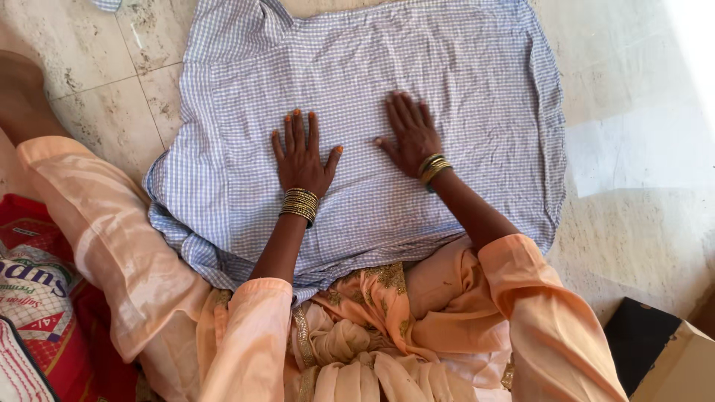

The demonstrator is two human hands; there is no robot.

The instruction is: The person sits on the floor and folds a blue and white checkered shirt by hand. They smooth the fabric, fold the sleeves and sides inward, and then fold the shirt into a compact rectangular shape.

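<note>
Head view: the checked cloth [372, 119] lies spread on the floor [633, 223]. The left hand [302, 156] and right hand [410, 134] press flat on it, fingers wide, holding nothing. It looks soft and light; the edges seem easiest to grab.

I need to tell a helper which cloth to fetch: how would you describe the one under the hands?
On the pale marble floor, right before the seated person, lies a blue and white checked garment spread flat. The left hand and right hand press on it, palms down. Its fine check sets it apart from the plain peach clothing and the red printed bag.
</note>
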